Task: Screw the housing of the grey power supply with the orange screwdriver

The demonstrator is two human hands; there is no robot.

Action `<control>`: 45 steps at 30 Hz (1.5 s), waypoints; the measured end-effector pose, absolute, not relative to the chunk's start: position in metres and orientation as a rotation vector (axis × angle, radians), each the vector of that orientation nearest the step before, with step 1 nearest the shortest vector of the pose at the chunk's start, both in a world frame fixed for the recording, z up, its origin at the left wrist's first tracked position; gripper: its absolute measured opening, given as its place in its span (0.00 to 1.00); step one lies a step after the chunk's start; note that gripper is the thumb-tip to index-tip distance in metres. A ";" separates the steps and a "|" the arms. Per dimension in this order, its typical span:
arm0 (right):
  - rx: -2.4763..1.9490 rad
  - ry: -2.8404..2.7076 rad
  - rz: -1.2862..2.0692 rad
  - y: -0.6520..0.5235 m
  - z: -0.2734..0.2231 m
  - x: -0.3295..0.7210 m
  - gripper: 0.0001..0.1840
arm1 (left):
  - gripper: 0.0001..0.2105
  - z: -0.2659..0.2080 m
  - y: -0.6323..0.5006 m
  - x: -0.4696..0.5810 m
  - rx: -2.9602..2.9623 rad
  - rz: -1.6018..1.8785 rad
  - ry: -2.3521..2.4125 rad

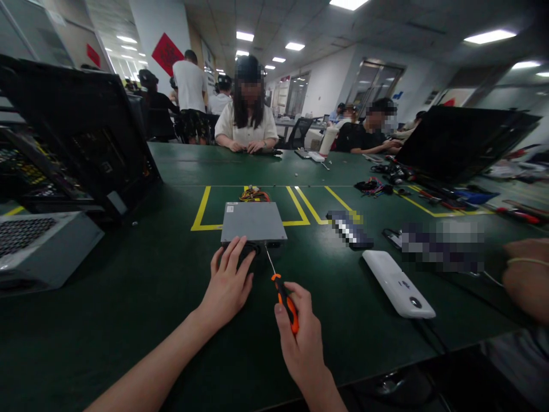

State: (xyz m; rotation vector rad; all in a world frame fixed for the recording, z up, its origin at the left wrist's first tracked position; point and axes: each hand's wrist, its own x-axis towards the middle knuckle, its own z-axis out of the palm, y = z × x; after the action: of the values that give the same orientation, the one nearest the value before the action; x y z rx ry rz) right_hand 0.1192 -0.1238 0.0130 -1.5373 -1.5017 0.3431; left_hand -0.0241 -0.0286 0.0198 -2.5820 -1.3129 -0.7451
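Note:
A grey metal computer power supply [254, 221] lies on the green table, its bundle of coloured cables [254, 194] at the far side. My left hand [231, 280] rests against its near edge with fingers stretched out and slightly apart, fingertips touching the casing. Between the fingers of my right hand [302, 326] is an orange-and-black screwdriver [286, 303]. Its thin shaft points away from me, and the tip reaches the near face of the power supply, right of my left hand. Whether the tip sits in a screw is too small to tell.
An open black computer case [81, 143] and a grey metal box [47, 246] stand left. To the right lie a white device [398, 283], blurred items, cables [373, 186] and another dark case [467, 143]. A co-worker's arm [527, 277] reaches in; another person [246, 123] sits opposite.

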 end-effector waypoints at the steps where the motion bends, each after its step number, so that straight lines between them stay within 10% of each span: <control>1: -1.534 -1.492 0.319 -0.124 0.012 0.119 0.14 | 0.18 0.020 -0.029 -0.024 -2.581 -0.744 -1.317; 45: -1.557 -1.604 0.217 -0.122 0.016 0.117 0.13 | 0.20 0.030 -0.029 -0.026 -2.531 -0.773 -1.321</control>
State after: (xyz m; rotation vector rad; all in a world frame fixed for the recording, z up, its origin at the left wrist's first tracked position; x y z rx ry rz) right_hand 0.1170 -0.1223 0.0162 -1.5575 -1.6040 0.2172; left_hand -0.0258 -0.0288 0.0300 -2.5314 -1.3212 -0.7733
